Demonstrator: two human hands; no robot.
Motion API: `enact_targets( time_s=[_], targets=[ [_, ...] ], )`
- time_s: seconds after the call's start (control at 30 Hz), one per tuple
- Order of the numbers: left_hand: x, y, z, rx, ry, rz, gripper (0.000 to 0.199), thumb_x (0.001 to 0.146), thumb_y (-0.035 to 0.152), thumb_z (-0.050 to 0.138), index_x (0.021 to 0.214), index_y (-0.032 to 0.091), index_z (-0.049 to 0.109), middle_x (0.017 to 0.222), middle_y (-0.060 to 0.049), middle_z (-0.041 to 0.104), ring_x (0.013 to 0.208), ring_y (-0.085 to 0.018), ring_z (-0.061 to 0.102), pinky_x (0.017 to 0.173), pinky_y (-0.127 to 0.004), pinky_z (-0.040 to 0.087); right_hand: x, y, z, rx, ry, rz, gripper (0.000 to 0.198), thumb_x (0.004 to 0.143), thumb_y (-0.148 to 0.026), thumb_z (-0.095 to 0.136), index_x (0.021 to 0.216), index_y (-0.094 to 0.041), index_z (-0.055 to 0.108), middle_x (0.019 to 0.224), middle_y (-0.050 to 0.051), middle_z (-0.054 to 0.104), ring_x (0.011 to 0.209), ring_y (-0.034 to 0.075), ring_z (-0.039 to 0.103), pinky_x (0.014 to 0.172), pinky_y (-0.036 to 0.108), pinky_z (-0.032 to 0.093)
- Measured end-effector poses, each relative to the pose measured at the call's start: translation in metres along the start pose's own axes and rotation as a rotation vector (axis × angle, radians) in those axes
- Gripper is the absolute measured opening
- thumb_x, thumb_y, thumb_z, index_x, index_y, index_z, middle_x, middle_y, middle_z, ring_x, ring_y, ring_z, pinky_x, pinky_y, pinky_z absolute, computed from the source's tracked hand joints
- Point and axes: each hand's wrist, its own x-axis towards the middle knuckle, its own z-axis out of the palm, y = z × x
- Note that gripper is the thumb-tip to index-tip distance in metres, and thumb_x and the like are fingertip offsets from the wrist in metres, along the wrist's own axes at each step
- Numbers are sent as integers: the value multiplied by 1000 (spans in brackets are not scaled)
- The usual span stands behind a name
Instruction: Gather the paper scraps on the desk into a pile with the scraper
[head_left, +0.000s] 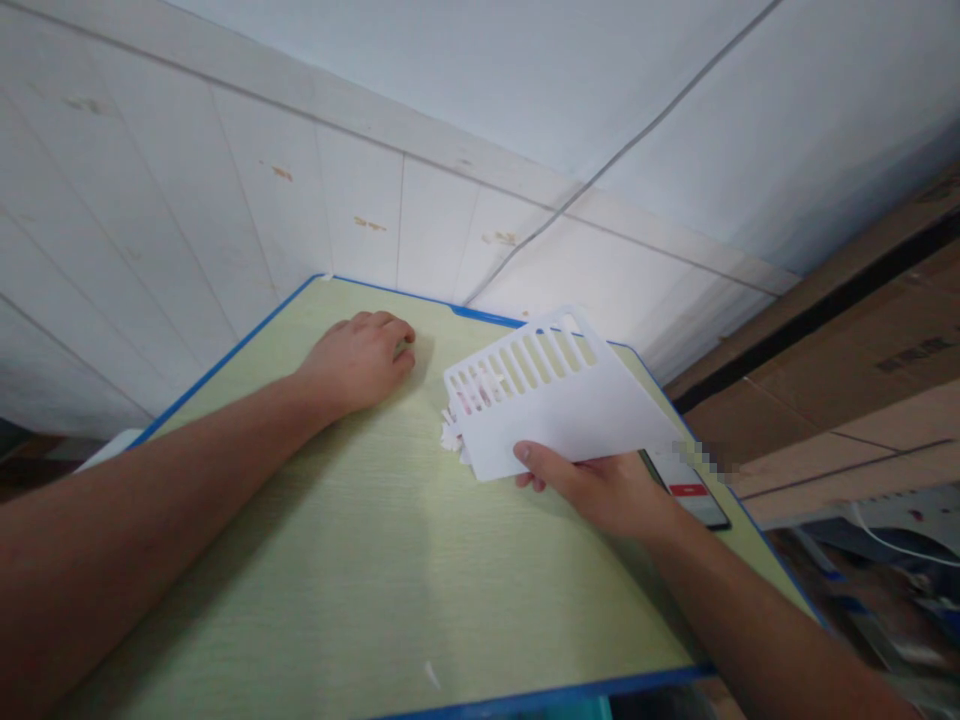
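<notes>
A white sheet of paper (555, 425) with a row of long slots cut along its far side is tilted above the table. My right hand (592, 485) grips its near edge, thumb on top and fingers underneath. Through the slots and past the sheet's left corner, small white and pinkish paper pieces (451, 432) show; most of them are hidden. To the left, my left hand (360, 362) rests on the table with loosely curled fingers and a small gap between thumb and forefinger. I see nothing in it.
The pale green table (360, 560) has a blue rim and stands against a white panelled wall (360, 200). Partly behind my right hand lies a phone or tablet (694, 495) with a lit screen. Cardboard boxes (825, 400) stand at the right. A grey cable (622, 150) runs down the wall.
</notes>
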Motion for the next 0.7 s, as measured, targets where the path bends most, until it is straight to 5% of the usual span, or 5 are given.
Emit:
enact_targets(
  time_s=[0.23,0.7],
  targets=[
    [1,-2,2,-15,11,5,58,113,41,43,149,19,81,165,-17,79,154,-39,71,133,-52,54,1,-1,-1,38,14,56,35,101,-50,81,74,-30,73,73,5,84,69,26,81,70,37,71],
    [-2,3,-2,-1,6,-6,55,113,38,44,148,20,82,163,-16,80,153,-37,71,132,-50,55,3,5,2,32,36,50,33,102,-49,82,76,-29,74,73,5,85,68,26,83,70,37,71]
  ],
)
